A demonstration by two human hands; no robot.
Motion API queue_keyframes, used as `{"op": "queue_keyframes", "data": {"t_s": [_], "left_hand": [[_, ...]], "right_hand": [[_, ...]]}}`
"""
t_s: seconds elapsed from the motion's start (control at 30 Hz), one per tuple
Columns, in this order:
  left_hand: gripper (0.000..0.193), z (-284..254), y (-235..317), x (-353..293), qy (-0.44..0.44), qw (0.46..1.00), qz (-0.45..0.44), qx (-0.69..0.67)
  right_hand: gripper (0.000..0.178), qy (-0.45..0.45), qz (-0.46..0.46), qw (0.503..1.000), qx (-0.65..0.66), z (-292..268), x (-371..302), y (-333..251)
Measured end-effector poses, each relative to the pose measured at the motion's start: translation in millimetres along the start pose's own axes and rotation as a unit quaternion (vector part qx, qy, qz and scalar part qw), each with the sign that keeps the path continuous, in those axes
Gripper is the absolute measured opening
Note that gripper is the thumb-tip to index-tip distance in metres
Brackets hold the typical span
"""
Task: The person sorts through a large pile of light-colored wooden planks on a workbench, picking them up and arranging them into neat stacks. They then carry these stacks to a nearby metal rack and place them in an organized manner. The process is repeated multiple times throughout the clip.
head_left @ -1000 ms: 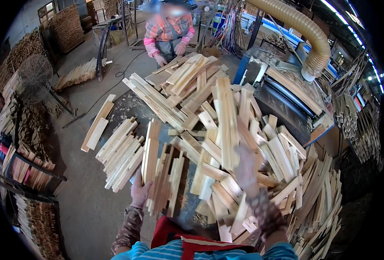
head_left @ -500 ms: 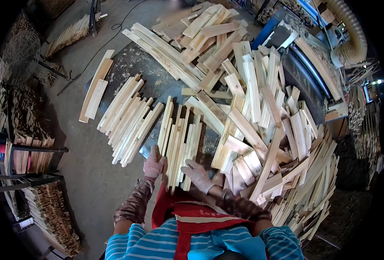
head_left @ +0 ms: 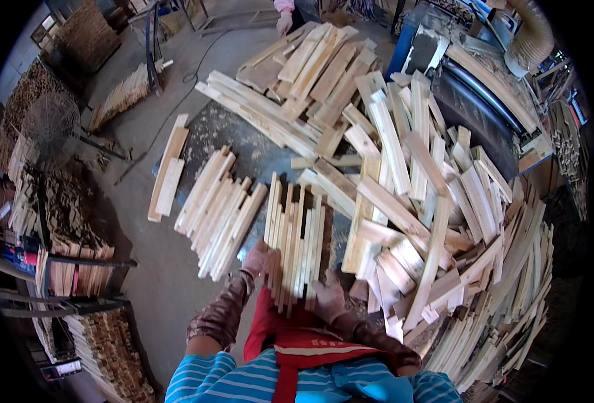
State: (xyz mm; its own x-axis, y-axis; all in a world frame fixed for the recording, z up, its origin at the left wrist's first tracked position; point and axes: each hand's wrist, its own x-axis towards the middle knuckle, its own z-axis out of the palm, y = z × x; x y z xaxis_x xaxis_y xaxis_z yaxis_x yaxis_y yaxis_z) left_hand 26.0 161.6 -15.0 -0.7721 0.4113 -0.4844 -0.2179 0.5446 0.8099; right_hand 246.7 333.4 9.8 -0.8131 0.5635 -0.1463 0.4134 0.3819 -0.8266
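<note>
A row of narrow wooden strips [head_left: 295, 235] lies side by side in front of me, its near ends uneven and slightly blurred by my red apron. Against the row's left side, near the close end, my left hand [head_left: 255, 259] in a pale glove is closed on the outer strips. My right hand [head_left: 330, 299], gloved too, is at the near right corner of the row with fingers apart. Its thumb side faces the strips; whether it touches them I cannot tell. To the left lies a second row of strips [head_left: 220, 211] on the dark work surface [head_left: 210, 124].
A big jumbled heap of boards [head_left: 404, 195] covers the right side. Beyond it stands a machine with a dark roller [head_left: 481, 101] and a ribbed hose [head_left: 530, 40]. Stacked wood [head_left: 106, 349] and a fan [head_left: 50, 131] are at left. Another person's hand [head_left: 284, 23] shows at the far edge.
My view has shifted, so the scene sits lower and further right. My right hand has drawn back from over the strips to their near right corner. Another person's hand has appeared at the far edge.
</note>
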Motion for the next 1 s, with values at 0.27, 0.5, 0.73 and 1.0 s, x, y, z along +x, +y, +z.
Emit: {"op": "queue_keyframes", "data": {"t_s": [0.27,0.5,0.73,1.0], "left_hand": [[0.099,-50,155,169,0.054,0.97,0.16,-0.176],[0.108,-63,249,361,0.005,0.907,0.052,-0.418],[0.1,-51,290,380,0.025,0.836,0.068,-0.543],[0.057,-70,289,420,-0.01,0.825,0.035,-0.563]], "right_hand": [[0.069,0.117,0.003,0.986,0.118,18,196,-125],[0.041,0.254,0.185,0.926,0.209,0,422,-111],[0.036,0.199,0.266,0.917,0.221,-24,484,-45],[0.029,0.078,0.247,0.93,0.261,16,522,-60]]}}
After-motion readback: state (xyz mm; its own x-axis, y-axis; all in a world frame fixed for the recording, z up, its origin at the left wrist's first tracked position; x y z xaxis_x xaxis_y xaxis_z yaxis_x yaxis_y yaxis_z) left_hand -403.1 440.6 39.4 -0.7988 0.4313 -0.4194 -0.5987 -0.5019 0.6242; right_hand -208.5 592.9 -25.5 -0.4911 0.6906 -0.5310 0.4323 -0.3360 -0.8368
